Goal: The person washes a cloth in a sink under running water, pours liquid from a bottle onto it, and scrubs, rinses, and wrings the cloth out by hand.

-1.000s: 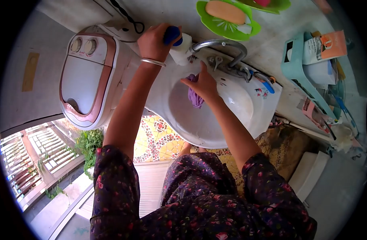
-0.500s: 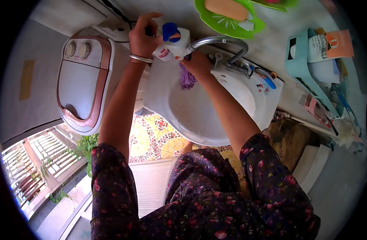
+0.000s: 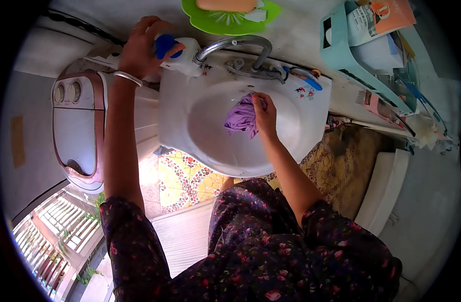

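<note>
A crumpled purple cloth (image 3: 240,118) hangs over the white sink basin (image 3: 210,146), pinched between the thumb and fingers of my right hand (image 3: 265,117). At the upper left, my left hand (image 3: 142,48) is beside a white bottle (image 3: 189,58) with a blue top (image 3: 166,46). Its fingers are curved and apart, with nothing visible between them. Part of the space behind this hand is hidden. The chrome faucet (image 3: 238,43) arches just right of the bottle, at the back of the sink.
A pink-and-white washing machine (image 3: 78,131) stands at the left. A green dish (image 3: 225,22) holds an orange bar above the faucet. Toothbrushes (image 3: 307,79) lie on the sink's right rear corner. A teal rack (image 3: 336,50) with packets is at the upper right.
My right hand has moved from beside the bottle back over the basin with the purple cloth. My left hand stays near the bottle. The whole view has shifted, with the sink now further left.
</note>
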`<state>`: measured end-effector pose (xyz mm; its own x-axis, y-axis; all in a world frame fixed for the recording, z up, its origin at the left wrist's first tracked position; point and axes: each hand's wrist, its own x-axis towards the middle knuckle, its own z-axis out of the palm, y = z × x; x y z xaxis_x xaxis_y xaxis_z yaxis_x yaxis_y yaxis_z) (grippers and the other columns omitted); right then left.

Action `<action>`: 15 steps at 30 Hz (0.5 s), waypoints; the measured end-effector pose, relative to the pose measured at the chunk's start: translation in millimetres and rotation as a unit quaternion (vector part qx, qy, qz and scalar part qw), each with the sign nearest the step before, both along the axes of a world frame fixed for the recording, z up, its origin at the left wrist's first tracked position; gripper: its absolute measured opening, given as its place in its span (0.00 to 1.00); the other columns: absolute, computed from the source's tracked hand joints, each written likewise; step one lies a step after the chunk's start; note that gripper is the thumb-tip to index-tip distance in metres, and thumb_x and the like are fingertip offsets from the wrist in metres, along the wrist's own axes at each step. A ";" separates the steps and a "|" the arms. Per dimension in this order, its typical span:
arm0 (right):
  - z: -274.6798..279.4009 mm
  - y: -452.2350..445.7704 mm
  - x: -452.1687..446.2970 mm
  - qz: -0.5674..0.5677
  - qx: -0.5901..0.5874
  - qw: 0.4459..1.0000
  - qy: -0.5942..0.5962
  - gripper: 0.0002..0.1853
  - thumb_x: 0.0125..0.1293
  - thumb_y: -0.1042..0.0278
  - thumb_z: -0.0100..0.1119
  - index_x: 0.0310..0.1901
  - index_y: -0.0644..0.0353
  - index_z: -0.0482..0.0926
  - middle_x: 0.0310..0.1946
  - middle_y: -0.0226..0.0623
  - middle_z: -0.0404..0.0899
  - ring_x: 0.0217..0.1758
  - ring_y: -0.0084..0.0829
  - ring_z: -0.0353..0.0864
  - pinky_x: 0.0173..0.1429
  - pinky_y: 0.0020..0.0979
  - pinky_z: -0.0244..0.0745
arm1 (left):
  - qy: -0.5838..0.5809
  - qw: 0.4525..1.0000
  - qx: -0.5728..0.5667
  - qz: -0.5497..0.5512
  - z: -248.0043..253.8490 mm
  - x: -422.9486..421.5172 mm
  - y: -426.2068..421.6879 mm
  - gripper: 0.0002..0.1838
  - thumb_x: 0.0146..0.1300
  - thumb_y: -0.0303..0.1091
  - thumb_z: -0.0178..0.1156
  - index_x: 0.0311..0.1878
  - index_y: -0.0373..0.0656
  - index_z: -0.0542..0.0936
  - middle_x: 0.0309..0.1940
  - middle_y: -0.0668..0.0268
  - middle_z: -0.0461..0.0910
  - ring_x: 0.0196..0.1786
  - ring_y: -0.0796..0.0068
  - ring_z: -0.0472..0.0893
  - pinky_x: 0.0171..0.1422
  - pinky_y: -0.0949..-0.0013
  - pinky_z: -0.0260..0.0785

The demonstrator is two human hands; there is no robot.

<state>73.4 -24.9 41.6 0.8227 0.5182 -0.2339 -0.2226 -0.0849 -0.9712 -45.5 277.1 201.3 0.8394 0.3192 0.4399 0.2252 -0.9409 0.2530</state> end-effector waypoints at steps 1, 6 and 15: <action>4.5 -2.5 4.2 -0.002 -0.001 1.000 0.000 0.12 0.67 0.63 0.58 0.45 0.62 0.77 0.37 0.28 0.78 0.41 0.20 0.73 0.49 0.23 0.68 | 0.005 0.997 -0.067 0.023 4.7 -0.7 -6.9 0.29 0.50 0.42 0.71 0.54 0.43 0.74 0.53 0.58 0.71 0.54 0.54 0.74 0.56 0.57 0.69; 30.7 35.4 3.3 -0.143 0.066 0.982 -0.108 0.20 0.66 0.63 0.59 0.54 0.63 0.68 0.40 0.32 0.74 0.35 0.20 0.72 0.44 0.22 0.70 | -0.099 0.966 0.045 0.234 9.8 -41.5 -95.2 0.26 0.57 0.36 0.67 0.57 0.42 0.71 0.53 0.58 0.71 0.57 0.55 0.72 0.54 0.55 0.71; -28.8 81.6 -19.4 -0.054 -0.137 0.900 -0.411 0.20 0.57 0.72 0.58 0.52 0.62 0.70 0.47 0.49 0.70 0.51 0.50 0.69 0.59 0.43 0.62 | -0.198 0.862 -0.348 0.313 -165.8 -49.3 -156.9 0.10 0.67 0.34 0.54 0.48 0.40 0.77 0.48 0.59 0.75 0.47 0.66 0.77 0.46 0.67 0.72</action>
<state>54.0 56.7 12.8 0.8181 0.4411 0.3689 0.5394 -0.3663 -0.7582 -94.8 120.2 35.5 0.2360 0.9564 0.1721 0.3997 -0.2569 0.8799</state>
